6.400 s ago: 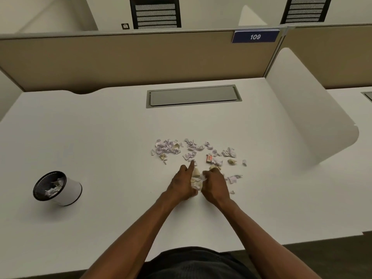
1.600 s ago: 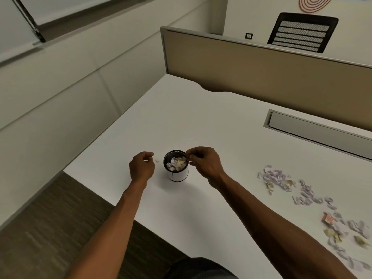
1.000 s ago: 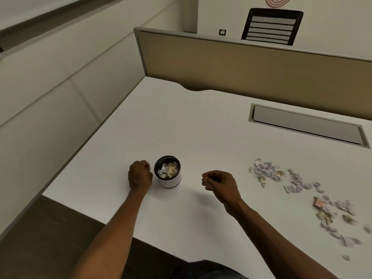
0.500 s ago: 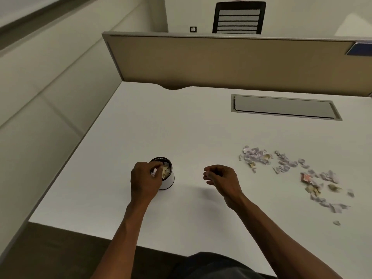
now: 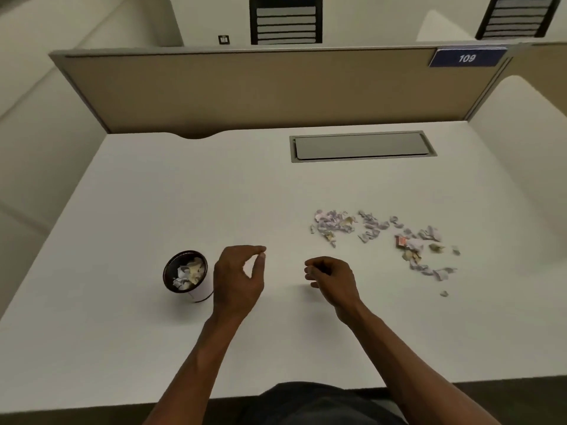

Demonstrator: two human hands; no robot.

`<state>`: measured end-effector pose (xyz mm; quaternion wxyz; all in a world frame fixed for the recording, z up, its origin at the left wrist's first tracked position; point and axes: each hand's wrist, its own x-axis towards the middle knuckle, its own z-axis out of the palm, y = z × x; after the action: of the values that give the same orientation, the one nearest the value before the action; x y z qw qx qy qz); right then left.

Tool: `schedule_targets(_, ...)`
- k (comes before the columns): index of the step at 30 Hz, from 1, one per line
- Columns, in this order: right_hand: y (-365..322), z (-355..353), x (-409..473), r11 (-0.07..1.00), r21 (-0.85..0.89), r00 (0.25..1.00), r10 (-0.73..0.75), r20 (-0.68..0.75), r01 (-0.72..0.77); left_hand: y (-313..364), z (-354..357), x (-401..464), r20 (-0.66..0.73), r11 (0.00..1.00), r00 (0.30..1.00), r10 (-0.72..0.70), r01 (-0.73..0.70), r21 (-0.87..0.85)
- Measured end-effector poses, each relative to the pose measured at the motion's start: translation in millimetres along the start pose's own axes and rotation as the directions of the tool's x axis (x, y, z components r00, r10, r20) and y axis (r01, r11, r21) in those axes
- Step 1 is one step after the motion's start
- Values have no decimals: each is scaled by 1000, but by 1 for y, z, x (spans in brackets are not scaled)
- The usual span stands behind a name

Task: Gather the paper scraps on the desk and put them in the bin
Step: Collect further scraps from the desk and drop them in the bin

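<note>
A person's two bare hands hover over a white desk (image 5: 153,194) in an office cubicle. The left hand (image 5: 237,279) sits just right of a small round bin (image 5: 187,276), its thumb and forefinger curved toward each other with a narrow gap between the tips and nothing visible in them. The right hand (image 5: 333,279) is loosely curled, fingers (image 5: 311,271) bent inward; whether it holds anything cannot be told. The bin stands at the near left of the desk and already contains crumpled paper. A scatter of pale scraps (image 5: 377,234), one reddish piece among them, lies on the desk to the right, apart from both hands. A grey cable hatch (image 5: 362,146) is set into the far side, before a tan partition (image 5: 260,87) bearing a blue "109" plate (image 5: 467,57).
</note>
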<state>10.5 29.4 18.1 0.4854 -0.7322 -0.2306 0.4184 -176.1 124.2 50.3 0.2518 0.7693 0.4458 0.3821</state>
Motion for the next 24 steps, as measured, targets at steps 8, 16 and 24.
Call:
schedule_targets(8,12,-72,5,998,-64,990,20,-138,-29,12,127,46,458,996,888,-43,4,86)
schedule_targets(16,23,-108,5,994,-102,988,21,-155,-37,15,194,88,632,948,761,-145,-75,309)
schedule_targets(24,10,-123,39,979,-206,989,-31,-145,0,10,201,74,618,937,783,-67,-163,308)
